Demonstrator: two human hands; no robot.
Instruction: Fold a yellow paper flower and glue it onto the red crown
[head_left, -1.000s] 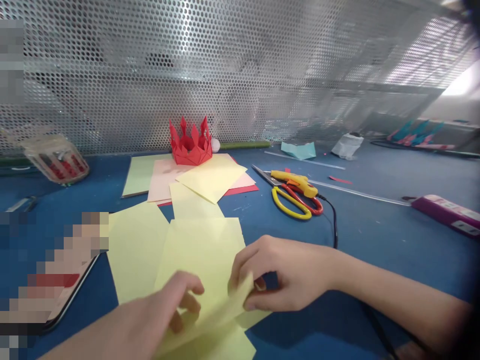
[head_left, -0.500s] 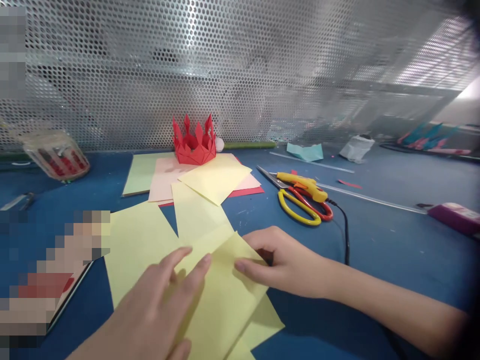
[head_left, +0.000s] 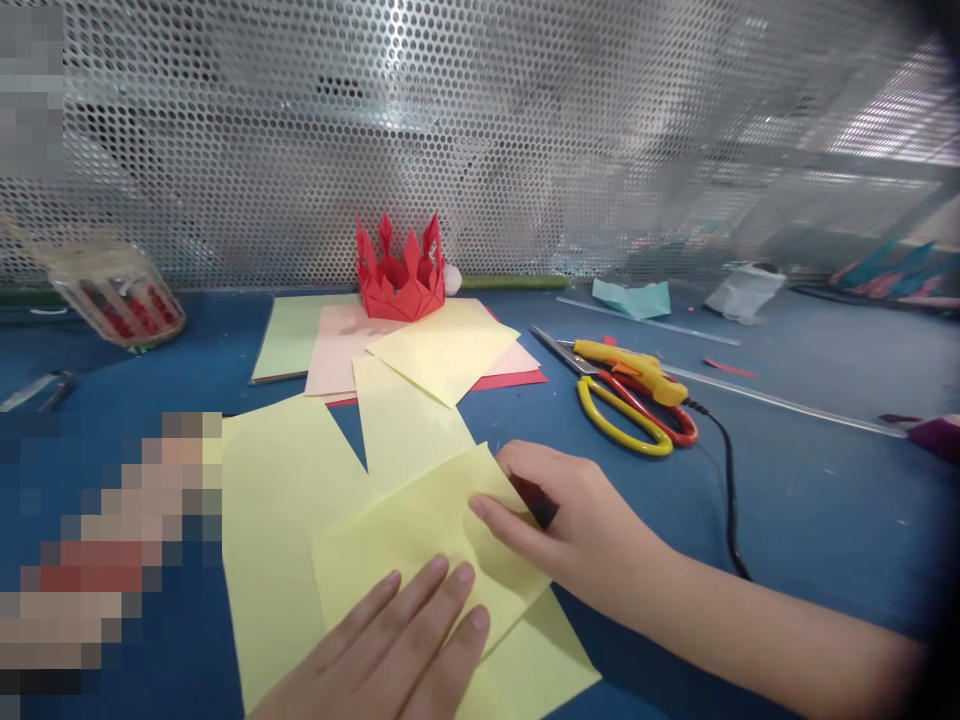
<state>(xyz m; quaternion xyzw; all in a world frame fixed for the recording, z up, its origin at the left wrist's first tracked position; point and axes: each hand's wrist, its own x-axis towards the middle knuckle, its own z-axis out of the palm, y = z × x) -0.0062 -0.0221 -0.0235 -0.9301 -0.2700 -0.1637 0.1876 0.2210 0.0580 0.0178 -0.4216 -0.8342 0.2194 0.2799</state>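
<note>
Right hand (head_left: 581,510) pinches top yellow sheet (head_left: 397,525) at two o'clock; left hand (head_left: 394,650) outspread on it, empty; press evenly.

Jar (head_left: 124,305): was placed far left. Red crown (head_left: 403,301): was set far centre. Scissors (head_left: 587,366), glue gun (head_left: 626,360): were laid right.

Paper (head_left: 405,520), scissors (head_left: 589,372) and glue gun (head_left: 636,367) show a craft workspace.
</note>
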